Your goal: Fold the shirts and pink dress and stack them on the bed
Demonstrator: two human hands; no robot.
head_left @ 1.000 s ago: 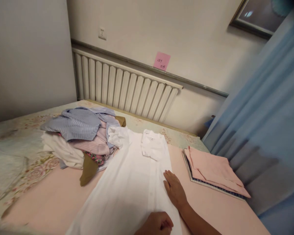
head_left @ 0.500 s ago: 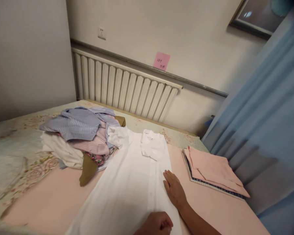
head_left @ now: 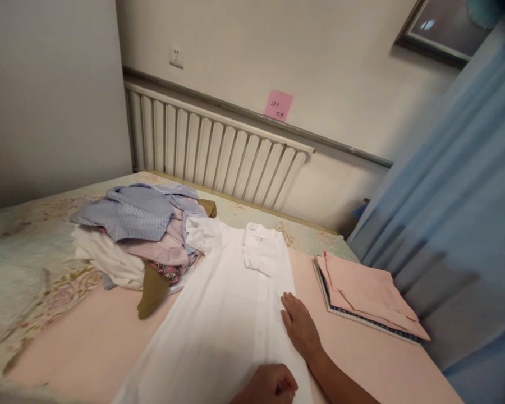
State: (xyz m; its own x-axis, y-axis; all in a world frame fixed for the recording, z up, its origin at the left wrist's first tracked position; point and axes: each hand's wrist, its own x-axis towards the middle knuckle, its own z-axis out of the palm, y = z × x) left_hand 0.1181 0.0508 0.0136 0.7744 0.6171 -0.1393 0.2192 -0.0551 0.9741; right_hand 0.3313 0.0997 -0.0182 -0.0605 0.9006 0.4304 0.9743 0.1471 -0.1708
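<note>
I see open pink sheet (head_left: 88, 342) in the lower left of the frame, free right up to the white shirt (head_left: 219, 320). Above it the clothes heap (head_left: 138, 235) blocks the centre left and touches the shirt's upper edge. Right of centre, a narrow bare strip runs between my right hand (head_left: 301, 328) and the folded stack (head_left: 366, 294). The blue curtain (head_left: 458, 224) walls off the right side.

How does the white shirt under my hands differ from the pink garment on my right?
The white shirt lies spread out long and flat; the pink garment is folded small. The right hand presses flat on the white shirt; no hand touches the pink garment. Both rest on the bed.
</note>
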